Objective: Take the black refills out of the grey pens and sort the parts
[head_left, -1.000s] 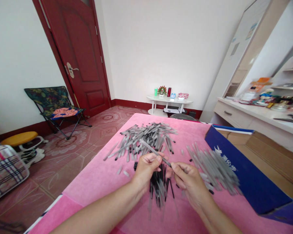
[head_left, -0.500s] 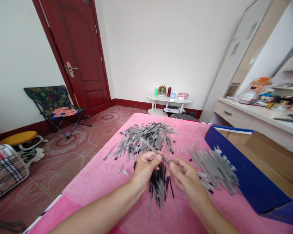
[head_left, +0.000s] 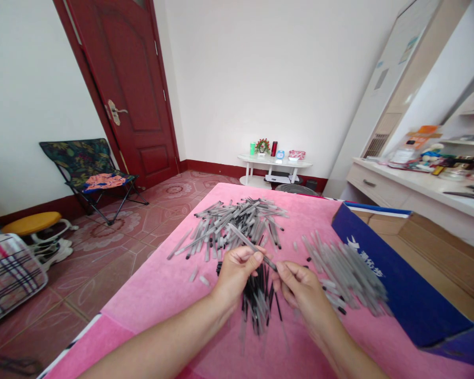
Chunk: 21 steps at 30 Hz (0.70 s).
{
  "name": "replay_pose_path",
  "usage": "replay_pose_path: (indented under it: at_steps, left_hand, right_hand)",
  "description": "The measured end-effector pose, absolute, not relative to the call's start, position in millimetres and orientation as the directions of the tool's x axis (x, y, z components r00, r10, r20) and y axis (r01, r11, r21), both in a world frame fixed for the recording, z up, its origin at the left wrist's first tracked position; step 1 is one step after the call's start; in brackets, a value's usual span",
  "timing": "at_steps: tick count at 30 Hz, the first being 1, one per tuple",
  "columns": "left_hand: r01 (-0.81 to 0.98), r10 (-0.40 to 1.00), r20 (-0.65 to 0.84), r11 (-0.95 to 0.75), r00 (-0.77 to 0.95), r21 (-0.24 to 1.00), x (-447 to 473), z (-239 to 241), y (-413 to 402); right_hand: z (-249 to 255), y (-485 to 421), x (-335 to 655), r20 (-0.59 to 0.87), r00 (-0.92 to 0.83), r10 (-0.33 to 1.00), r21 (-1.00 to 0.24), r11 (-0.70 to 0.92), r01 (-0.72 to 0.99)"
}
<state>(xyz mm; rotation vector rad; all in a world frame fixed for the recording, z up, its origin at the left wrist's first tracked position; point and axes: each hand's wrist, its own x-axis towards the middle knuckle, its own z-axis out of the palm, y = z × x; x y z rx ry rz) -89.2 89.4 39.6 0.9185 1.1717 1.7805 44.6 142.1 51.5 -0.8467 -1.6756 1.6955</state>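
Observation:
A grey translucent pen (head_left: 243, 238) slants between my hands above the pink-covered table. My left hand (head_left: 239, 268) is closed around its middle with thumb and fingers. At the pen's dark lower end, my right hand (head_left: 296, 281) pinches with thumb and forefinger. Below the hands lies a bundle of thin black refills (head_left: 258, 300), partly hidden by them. Beyond is a large jumbled pile of grey pen barrels and dark-ended pieces (head_left: 240, 218). To the right, several grey pens (head_left: 347, 268) lie side by side, with small caps (head_left: 332, 295) near my right hand.
A blue open cardboard box (head_left: 395, 279) stands along the table's right side. Two loose clear caps (head_left: 198, 277) lie left of my left hand on the pink cloth (head_left: 154, 300). Farther off are a folding chair (head_left: 82, 163), a white side table (head_left: 274, 159) and a dresser (head_left: 398, 184).
My right hand has shifted very slightly right and down at the pen's dark end. My left hand keeps its grip, almost unmoved. The piles look the same.

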Motion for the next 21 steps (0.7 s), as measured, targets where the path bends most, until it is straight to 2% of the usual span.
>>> replay_pose_path:
  at_steps: [4,8,13,18,21]
  left_hand:
    - [-0.237,0.895,0.132,-0.251,-0.425,0.939,-90.3,38.4,89.7]
    - [-0.234,0.896,0.127,-0.245,-0.426,0.941,-89.0,38.6,89.6]
    - [-0.238,0.896,0.130,-0.249,-0.424,0.939,-88.9,38.0,90.0]
    - [-0.240,0.892,0.128,-0.251,-0.434,0.938,-89.9,35.9,90.7]
    - [-0.235,0.892,0.116,-0.237,-0.437,0.943,-89.6,36.0,90.5]
  right_hand:
    - [55.1,141.6,44.1,0.018,-0.574,0.818,-1.000,0.027,0.007]
    - [56.7,140.0,43.2,-0.025,-0.643,0.766,-1.000,-0.021,0.014]
    - [56.2,142.0,44.1,0.001,-0.591,0.807,-0.999,0.023,0.031]
    - [55.8,142.9,43.9,-0.031,-0.665,0.747,-1.000,-0.019,0.025]
    - [54.0,143.6,43.9,-0.014,-0.629,0.777,-0.999,0.014,0.039]
